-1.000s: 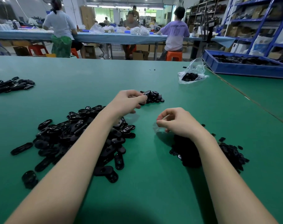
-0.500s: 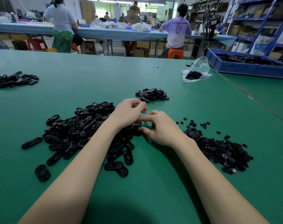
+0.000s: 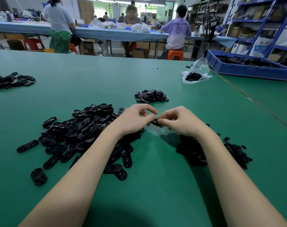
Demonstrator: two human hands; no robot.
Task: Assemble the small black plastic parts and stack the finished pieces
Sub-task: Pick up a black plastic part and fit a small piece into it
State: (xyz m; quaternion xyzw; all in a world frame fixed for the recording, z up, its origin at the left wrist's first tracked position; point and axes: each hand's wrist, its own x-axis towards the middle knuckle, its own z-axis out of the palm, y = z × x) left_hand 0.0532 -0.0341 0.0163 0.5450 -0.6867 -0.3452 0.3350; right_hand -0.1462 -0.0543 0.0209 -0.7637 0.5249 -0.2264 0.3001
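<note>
Both hands pinch one black part (image 3: 155, 122) between them, left hand (image 3: 136, 119) and right hand (image 3: 180, 122) meeting above the green table (image 3: 155, 185), between the oval-piece heap (image 3: 83, 128) and the small-piece heap (image 3: 234, 151). Misaligned pressing could pop the insert loose.

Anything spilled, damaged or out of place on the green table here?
Nothing stands out. The left hand and right hand hold a small black part between loose heaps; a few strays lie beyond the small-parts pile.
</note>
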